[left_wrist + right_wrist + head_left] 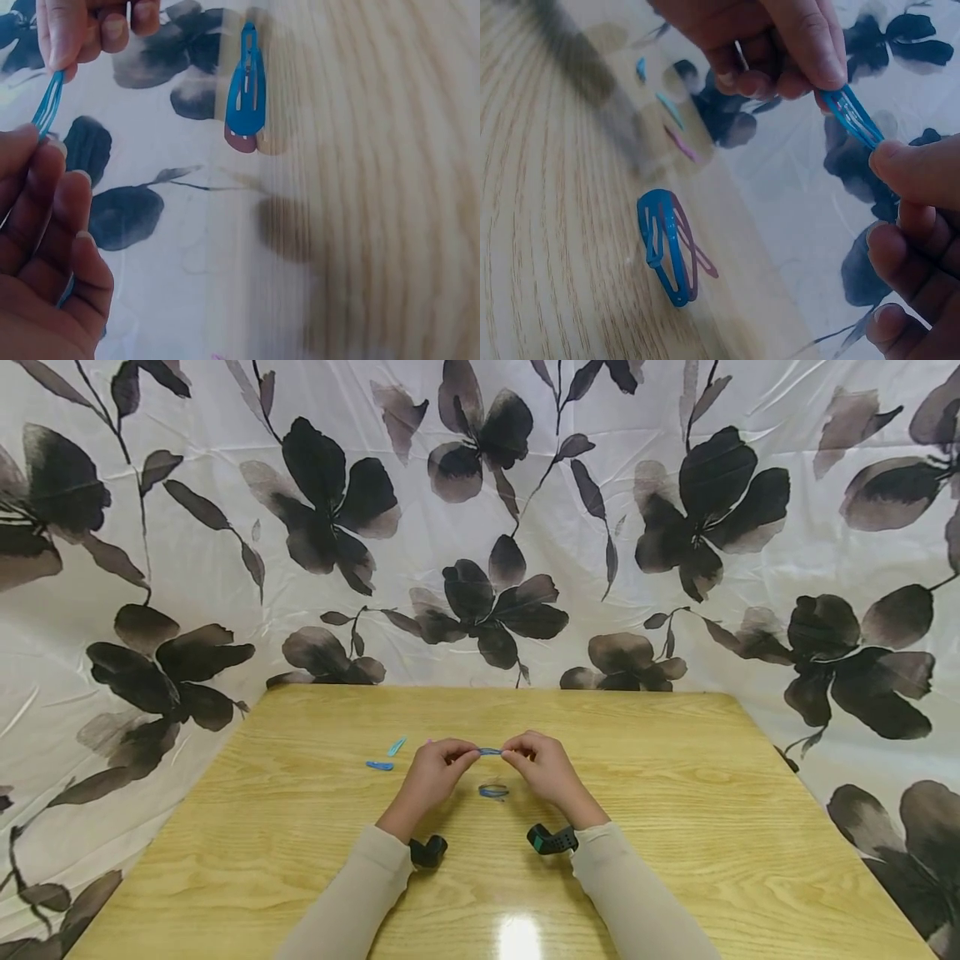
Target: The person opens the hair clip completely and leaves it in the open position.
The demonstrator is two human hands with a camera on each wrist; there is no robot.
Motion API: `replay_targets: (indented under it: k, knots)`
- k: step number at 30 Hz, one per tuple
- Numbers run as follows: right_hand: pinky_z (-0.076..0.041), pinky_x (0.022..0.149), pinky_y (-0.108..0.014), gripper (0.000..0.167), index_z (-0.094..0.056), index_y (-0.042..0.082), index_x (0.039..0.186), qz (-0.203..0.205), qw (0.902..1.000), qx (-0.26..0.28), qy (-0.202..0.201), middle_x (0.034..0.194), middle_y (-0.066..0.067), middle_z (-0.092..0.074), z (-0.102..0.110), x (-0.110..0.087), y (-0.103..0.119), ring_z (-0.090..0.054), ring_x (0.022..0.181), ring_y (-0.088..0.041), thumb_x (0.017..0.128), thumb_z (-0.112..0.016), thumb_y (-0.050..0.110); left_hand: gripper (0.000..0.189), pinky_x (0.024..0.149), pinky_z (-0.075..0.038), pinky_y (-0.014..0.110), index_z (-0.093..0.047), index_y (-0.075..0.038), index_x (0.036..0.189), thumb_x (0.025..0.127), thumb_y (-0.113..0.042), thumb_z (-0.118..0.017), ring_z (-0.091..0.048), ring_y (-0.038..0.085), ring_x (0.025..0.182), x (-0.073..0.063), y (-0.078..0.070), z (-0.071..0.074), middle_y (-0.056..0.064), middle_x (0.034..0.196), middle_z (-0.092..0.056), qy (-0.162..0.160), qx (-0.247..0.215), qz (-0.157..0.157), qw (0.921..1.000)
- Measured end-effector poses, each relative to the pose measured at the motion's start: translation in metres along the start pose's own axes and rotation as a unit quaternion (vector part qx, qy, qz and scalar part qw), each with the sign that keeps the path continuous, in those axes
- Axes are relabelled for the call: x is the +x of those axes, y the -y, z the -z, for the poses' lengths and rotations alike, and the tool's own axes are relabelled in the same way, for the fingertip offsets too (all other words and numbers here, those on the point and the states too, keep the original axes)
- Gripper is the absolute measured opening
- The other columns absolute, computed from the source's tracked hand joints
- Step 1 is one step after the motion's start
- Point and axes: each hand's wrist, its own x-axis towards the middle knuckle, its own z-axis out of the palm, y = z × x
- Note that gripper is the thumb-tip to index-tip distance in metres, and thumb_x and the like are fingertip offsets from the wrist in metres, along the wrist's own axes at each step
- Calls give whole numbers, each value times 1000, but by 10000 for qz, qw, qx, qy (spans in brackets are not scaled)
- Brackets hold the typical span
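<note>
A slim blue snap hair clip (490, 751) is stretched between the two hands above the table. My left hand (444, 768) pinches one end between thumb and finger. The other end is pinched by my right hand (546, 770). In the right wrist view the held clip (850, 116) has long slots between narrow bars. Below the hands on the table lies another blue snap clip (676, 262), its narrow tongue lifted from the frame. A dull reddish clip (707, 259) shows partly behind it. In the left wrist view, a sliver of blue shows between the left hand's lower fingers.
Left of the hands on the wooden table (675, 777) lie a blue clip (379, 766) and a mint-green clip (397, 746). A pink clip (679, 144) lies close to the green one. A flowered cloth (495, 527) hangs behind the table's far edge.
</note>
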Motion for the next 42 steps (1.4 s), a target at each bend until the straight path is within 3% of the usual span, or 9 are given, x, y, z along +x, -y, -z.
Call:
replay_targets:
  k: [7, 8, 9, 13, 15, 16, 25, 33, 42]
  knots:
    - [-42, 61, -27, 10, -72, 19, 96, 9, 9999, 143, 76, 86, 4, -63, 1, 0, 1, -49, 70, -17, 95, -63, 24, 22, 119, -5, 55, -72, -20, 111, 97, -31, -59, -59, 15, 79, 1, 4, 3, 5, 95, -70, 365, -377, 113, 9986]
    - [-41, 61, -27, 10, -72, 20, 96, 7, 9999, 140, 90, 86, 4, -62, 1, 0, 1, -49, 70, -17, 95, -63, 24, 23, 119, -6, 55, -72, -19, 112, 98, -31, -58, -59, 17, 79, 1, 4, 3, 8, 95, -70, 433, -426, 118, 9981]
    - [-41, 61, -27, 10, -72, 19, 96, 14, 9999, 137, 97, 85, 4, -62, 1, 0, 1, -49, 70, -17, 95, -63, 24, 25, 117, -15, 54, -71, -19, 114, 98, -31, -57, -60, 19, 81, 0, 4, 3, 10, 97, -70, 511, -479, 124, 9975]
    - [-42, 60, -27, 10, -72, 20, 96, -1, 9998, 139, 160, 85, 4, -62, 1, 0, 1, -49, 69, -17, 95, -63, 24, 29, 85, -46, 39, -69, -16, 119, 100, -31, -53, -60, 31, 87, -1, 4, 3, 16, 101, -67, 764, -698, 217, 9944]
    - [-42, 60, -27, 10, -72, 20, 96, -32, 9997, 139, 206, 85, 4, -62, 1, 0, 1, -49, 69, -17, 95, -63, 24, 29, 67, -46, 32, -68, -15, 121, 101, -30, -52, -60, 33, 90, -1, 3, 3, 16, 104, -66, 860, -782, 252, 9929]
    - [-42, 61, -27, 10, -72, 20, 96, -52, 9996, 145, 229, 85, 4, -62, 1, 0, 1, -49, 69, -17, 96, -62, 25, 29, 65, -45, 30, -67, -14, 121, 101, -29, -52, -60, 32, 90, -1, 3, 3, 17, 104, -66, 891, -807, 242, 9925]
    - [-43, 61, -28, 11, -72, 20, 97, -127, 9991, 190, 348, 86, 4, -62, 2, 0, 2, -50, 70, -17, 96, -62, 25, 32, 69, -46, 29, -65, -11, 124, 103, -28, -48, -58, 16, 88, 0, 6, 4, 19, 108, -63, 1193, -981, 66, 9880]
    - [-44, 62, -29, 12, -72, 20, 98, -179, 9987, 235, 420, 87, 3, -63, 3, 1, 4, -50, 71, -18, 96, -61, 25, 35, 70, -47, 30, -66, -8, 121, 103, -32, -47, -59, 22, 87, -2, 7, 4, 21, 104, -63, 1066, -1046, -77, 9888]
    - [-43, 64, -29, 14, -72, 18, 101, -190, 9971, 422, 596, 90, 2, -62, 5, 0, 5, -50, 72, -18, 97, -59, 25, 34, 86, -48, 50, -65, -7, 121, 103, -29, -47, -59, 35, 95, -2, 5, 5, 24, 106, -60, 1152, -1371, 177, 9837]
